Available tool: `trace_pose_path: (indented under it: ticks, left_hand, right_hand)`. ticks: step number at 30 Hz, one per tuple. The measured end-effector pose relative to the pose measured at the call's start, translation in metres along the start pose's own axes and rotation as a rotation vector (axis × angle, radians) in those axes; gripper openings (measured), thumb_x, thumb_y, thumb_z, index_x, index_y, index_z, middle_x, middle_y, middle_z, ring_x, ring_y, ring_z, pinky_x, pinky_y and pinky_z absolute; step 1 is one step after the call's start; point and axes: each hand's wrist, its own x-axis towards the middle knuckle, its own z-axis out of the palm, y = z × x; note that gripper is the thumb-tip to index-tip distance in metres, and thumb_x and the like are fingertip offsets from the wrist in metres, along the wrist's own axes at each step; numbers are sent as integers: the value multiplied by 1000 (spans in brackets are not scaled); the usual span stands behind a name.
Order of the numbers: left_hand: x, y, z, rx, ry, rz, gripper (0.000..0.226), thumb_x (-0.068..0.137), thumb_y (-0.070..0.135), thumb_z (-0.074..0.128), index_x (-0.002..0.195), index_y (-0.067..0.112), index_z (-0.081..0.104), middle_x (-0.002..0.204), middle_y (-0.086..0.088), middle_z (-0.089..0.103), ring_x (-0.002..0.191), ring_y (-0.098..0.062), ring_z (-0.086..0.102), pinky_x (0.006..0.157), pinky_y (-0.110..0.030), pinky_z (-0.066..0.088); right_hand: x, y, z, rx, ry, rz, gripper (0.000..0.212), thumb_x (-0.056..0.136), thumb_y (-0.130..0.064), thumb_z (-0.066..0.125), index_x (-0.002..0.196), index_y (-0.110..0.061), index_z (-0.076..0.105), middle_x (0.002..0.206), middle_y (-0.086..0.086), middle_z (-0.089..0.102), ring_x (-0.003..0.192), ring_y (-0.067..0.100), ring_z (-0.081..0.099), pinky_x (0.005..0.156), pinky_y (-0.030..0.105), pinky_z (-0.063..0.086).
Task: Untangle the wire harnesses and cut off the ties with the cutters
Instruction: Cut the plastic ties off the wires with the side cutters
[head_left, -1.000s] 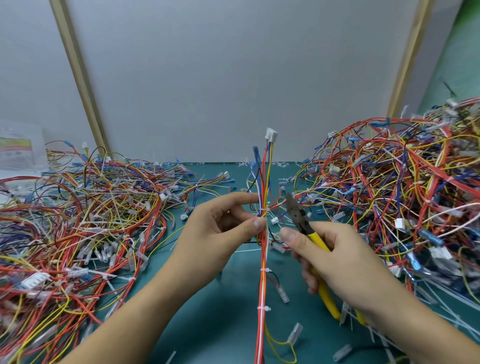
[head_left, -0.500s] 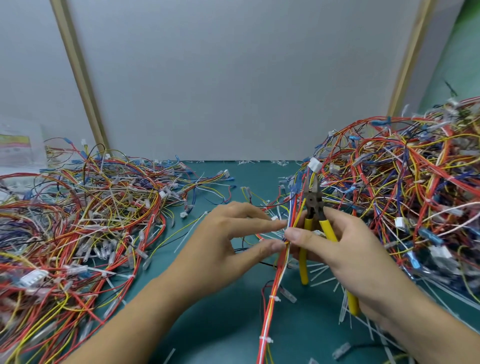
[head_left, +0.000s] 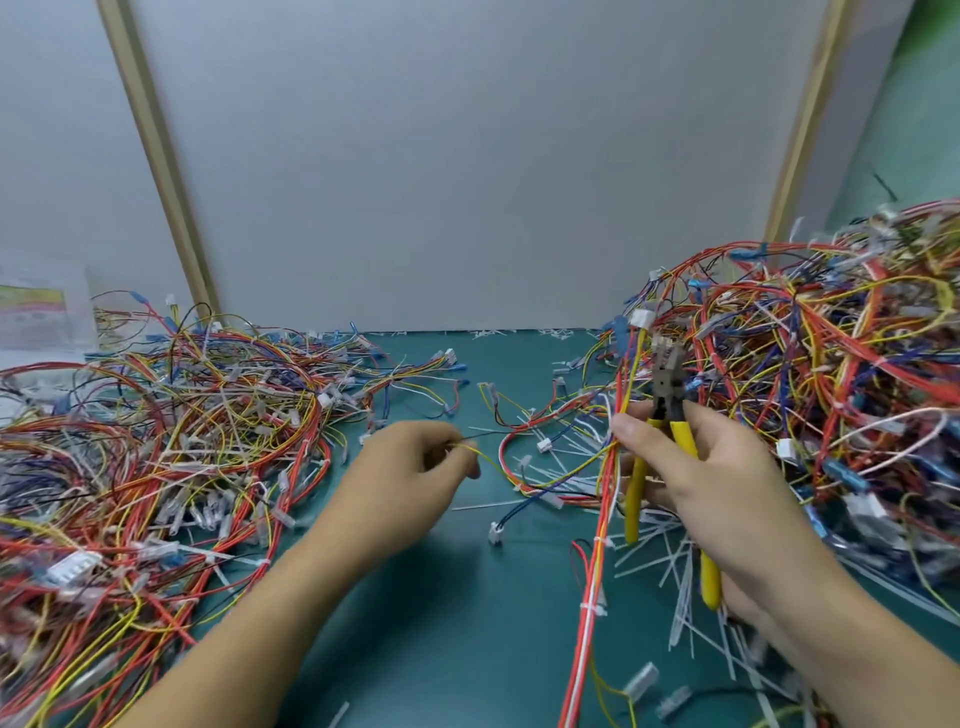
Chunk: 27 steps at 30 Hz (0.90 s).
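My right hand (head_left: 701, 483) grips yellow-handled cutters (head_left: 670, 415), jaws pointing up, and its thumb also pins a red, white and yellow wire harness (head_left: 597, 561) that runs from a white connector (head_left: 641, 317) down to the bottom edge. White ties (head_left: 592, 608) still ring the lower harness. My left hand (head_left: 410, 467) pinches a thin yellow wire (head_left: 493, 465) that stretches right toward the harness.
A big tangled pile of wires (head_left: 831, 374) rises at the right, a flatter pile (head_left: 156, 441) covers the left. Cut white tie pieces (head_left: 675, 561) litter the green mat (head_left: 441, 623) below my right hand. A grey wall stands behind.
My left hand has moved left, away from the harness, drawing a yellow wire out sideways. My right hand has kept the cutters upright beside the harness.
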Motion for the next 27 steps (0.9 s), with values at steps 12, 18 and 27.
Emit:
trace_pose_path:
  ticks: [12, 18, 27]
  left_hand:
    - [8, 9, -12, -1197, 18, -109, 38, 93, 1, 32, 107, -5, 67, 62, 1, 43, 48, -10, 39, 41, -22, 37]
    - [4, 8, -20, -1235, 109, -160, 26, 86, 8, 56, 84, 12, 82, 67, -1, 62, 57, -10, 60, 53, -19, 53]
    - [-9, 22, -5, -1196, -223, -99, 16, 72, -3, 67, 80, 10, 69, 75, -14, 63, 64, -24, 67, 59, -29, 58]
  right_hand:
    - [3, 4, -4, -230, -39, -66, 20, 83, -39, 73, 97, -27, 68, 80, -7, 72, 67, 5, 65, 67, 22, 51]
    - [-3, 6, -2, -474, -137, -219, 15, 78, -46, 71, 88, -35, 68, 78, -17, 67, 58, 2, 57, 56, 14, 43]
    - [-17, -4, 5, -176, -328, -202, 20, 84, -50, 70, 97, -35, 74, 78, -1, 70, 67, 7, 59, 66, 20, 49]
